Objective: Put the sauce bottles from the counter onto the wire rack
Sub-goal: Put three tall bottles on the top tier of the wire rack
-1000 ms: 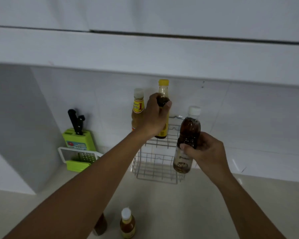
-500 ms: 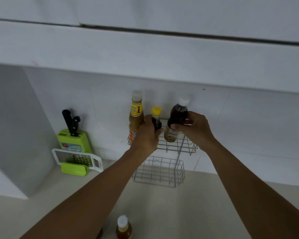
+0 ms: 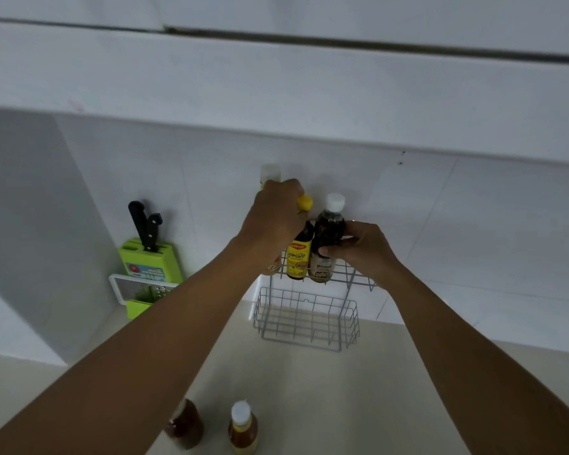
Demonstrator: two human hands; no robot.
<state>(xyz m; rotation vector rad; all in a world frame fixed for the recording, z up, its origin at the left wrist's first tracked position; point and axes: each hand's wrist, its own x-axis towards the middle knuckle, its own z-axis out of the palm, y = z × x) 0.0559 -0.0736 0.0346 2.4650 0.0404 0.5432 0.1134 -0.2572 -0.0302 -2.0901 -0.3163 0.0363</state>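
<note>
Head view, centre of frame: left hand (image 3: pixel 275 221) closed around the neck of the yellow-capped bottle (image 3: pixel 298 254), which stands upright in the upper tier of the wire rack (image 3: pixel 309 318). Right hand (image 3: pixel 363 247) gripping the white-capped dark bottle (image 3: pixel 327 239) at its waist; that bottle sits just right of the yellow-capped one, touching or nearly touching it, base down at the upper tier's wires. Can't tell if its base rests fully on the wire. A third bottle (image 3: pixel 270 174) stands at the left end of the upper tier, mostly hidden behind the left hand, only its pale cap and a bit of label showing. Lower tier of the rack hangs below, against the white tiled wall.

Bottom centre of frame, on the counter (image 3: pixel 358 405): small bottle with white cap (image 3: pixel 242 426) upright, and just left of it a dark bottle (image 3: pixel 184 428) partly covered by the left forearm.

Left of frame, at the back of the counter: green knife block (image 3: pixel 150 261) with black knife handles (image 3: pixel 145 226) sticking up, and a white-framed grater (image 3: pixel 138 289) leaning in front of it.
</note>
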